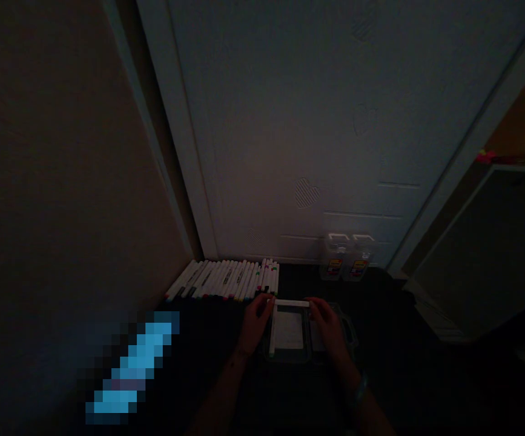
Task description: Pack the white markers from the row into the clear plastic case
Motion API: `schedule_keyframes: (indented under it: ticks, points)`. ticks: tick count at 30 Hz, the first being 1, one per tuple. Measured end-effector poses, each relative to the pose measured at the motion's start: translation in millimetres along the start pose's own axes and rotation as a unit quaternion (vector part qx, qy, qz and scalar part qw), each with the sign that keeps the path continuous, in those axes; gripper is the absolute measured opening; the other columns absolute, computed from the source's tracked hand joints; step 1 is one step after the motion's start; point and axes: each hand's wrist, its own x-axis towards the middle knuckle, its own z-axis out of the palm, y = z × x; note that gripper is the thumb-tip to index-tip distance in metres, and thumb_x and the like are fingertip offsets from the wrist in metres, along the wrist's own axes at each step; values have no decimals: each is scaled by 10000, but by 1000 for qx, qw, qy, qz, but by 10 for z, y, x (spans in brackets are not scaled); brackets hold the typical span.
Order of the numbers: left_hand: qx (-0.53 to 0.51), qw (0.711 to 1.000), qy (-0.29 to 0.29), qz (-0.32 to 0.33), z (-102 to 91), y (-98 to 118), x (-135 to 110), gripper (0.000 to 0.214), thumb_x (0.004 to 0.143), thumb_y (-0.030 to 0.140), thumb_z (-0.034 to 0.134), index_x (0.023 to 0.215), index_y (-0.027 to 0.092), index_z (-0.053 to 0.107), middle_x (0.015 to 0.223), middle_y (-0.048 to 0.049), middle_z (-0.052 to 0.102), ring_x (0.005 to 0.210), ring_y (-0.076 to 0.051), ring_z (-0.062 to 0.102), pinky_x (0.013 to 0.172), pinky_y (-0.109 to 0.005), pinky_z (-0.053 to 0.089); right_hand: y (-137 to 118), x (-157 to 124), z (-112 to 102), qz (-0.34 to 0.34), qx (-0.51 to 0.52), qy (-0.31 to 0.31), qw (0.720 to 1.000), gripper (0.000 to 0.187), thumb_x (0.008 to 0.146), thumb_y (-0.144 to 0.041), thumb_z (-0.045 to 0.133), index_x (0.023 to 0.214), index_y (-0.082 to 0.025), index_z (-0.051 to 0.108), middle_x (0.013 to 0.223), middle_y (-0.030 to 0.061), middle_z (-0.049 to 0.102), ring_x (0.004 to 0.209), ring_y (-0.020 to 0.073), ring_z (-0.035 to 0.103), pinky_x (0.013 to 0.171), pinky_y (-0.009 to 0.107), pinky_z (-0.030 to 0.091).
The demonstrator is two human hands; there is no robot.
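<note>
Item, near: clear plastic open case (pixel 292 360), two sections side by side, handle on the right; pale square sheet (pixel 288 330) in the left section. Dim light; finer detail unreadable.

Item: slim white marker with greenish near tip (pixel 272 333), lying along the case's left side.

Item: slim white barrel-shaped marker (pixel 292 303), level, left to right across the case's far edge. Left hand (pixel 257 315): fingers pinched at its left end. Right hand (pixel 326 321): fingers pinched at its right end.

Step, as judged: two-handed positioning of this marker. Next move calls for even control of both ends.

Item, far left: row of white markers (pixel 226 280), coloured tips.

Item, far right: two clear plastic handled cases (pixel 347 257), upright, labelled.
</note>
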Motion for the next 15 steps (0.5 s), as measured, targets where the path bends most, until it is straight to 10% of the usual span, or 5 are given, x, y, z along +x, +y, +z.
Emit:
schedule_keyframes:
  ticks: [15]
  points:
    - [12, 1000, 5, 8, -2, 31, -23, 270, 824, 419, 500, 825, 166, 598, 760, -5, 617, 736, -153, 559, 677, -229, 424, -2, 0, 0, -5, -3, 12, 1000, 404, 747, -553, 571, 947, -217, 674, 963, 69, 682, 868, 243, 625, 767, 359, 495]
